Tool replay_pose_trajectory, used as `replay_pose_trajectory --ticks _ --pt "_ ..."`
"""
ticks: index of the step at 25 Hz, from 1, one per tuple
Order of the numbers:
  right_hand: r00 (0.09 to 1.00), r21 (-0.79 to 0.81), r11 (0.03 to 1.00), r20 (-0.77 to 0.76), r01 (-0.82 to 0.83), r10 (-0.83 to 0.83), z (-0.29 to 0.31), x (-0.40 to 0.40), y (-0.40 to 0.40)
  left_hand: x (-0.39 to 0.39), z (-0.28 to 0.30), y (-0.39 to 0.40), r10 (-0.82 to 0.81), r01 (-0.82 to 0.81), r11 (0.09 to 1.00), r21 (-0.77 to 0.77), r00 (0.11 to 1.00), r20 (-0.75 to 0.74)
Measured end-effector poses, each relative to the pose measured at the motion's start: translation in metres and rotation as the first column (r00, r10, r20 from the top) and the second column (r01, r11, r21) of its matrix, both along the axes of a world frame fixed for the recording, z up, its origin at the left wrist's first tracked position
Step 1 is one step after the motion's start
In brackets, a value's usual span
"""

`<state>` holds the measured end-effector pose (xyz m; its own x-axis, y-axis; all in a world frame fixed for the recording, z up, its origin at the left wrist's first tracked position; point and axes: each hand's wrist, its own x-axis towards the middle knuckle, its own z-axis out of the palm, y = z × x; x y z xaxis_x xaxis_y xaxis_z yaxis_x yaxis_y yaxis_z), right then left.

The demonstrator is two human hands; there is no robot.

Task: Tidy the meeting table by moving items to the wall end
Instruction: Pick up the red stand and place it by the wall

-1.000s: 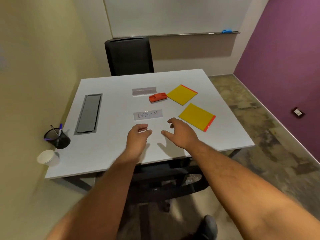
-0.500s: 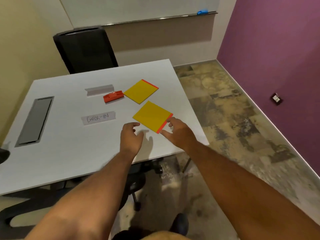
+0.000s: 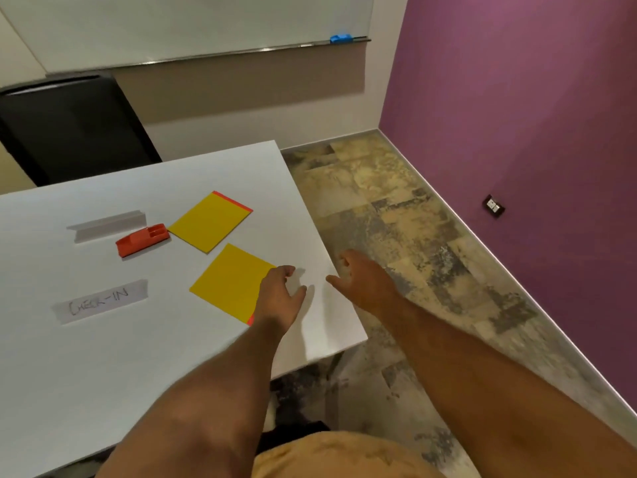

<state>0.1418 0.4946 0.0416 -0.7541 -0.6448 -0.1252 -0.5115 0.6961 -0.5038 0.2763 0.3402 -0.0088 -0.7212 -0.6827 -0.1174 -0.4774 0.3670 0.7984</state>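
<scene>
On the white table (image 3: 86,367) lie two yellow pads with orange edges: a near one (image 3: 229,281) and a far one (image 3: 210,222). An orange stapler-like item (image 3: 142,239), a grey angled name-plate holder (image 3: 105,225) and a paper strip marked CHECK-IN (image 3: 100,301) lie to their left. My left hand (image 3: 279,293) hovers over the near pad's right corner, fingers apart and holding nothing. My right hand (image 3: 363,282) is open at the table's right edge, partly over the floor.
A black office chair (image 3: 69,129) stands at the table's far side. A whiteboard with a blue eraser (image 3: 340,38) on its ledge hangs on the back wall. A purple wall (image 3: 517,132) with a socket (image 3: 493,205) bounds the mottled floor on the right.
The view has swung right, so the table's left part has left the frame. Both hands have moved right; the left now covers the near pad's corner and the right has passed the table edge.
</scene>
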Motion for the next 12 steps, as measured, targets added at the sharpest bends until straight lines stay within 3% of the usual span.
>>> replay_pose_trajectory --ticks 6,12 --pt "0.999 0.039 0.998 -0.001 -0.052 0.052 0.003 -0.093 -0.037 -0.085 0.003 -0.039 -0.029 0.038 0.996 -0.075 0.993 0.115" --pt "0.977 0.042 0.977 0.046 -0.21 0.208 -0.024 -0.186 -0.086 -0.152 -0.009 -0.05 0.143 -0.133 0.988 -0.077 0.979 0.144"
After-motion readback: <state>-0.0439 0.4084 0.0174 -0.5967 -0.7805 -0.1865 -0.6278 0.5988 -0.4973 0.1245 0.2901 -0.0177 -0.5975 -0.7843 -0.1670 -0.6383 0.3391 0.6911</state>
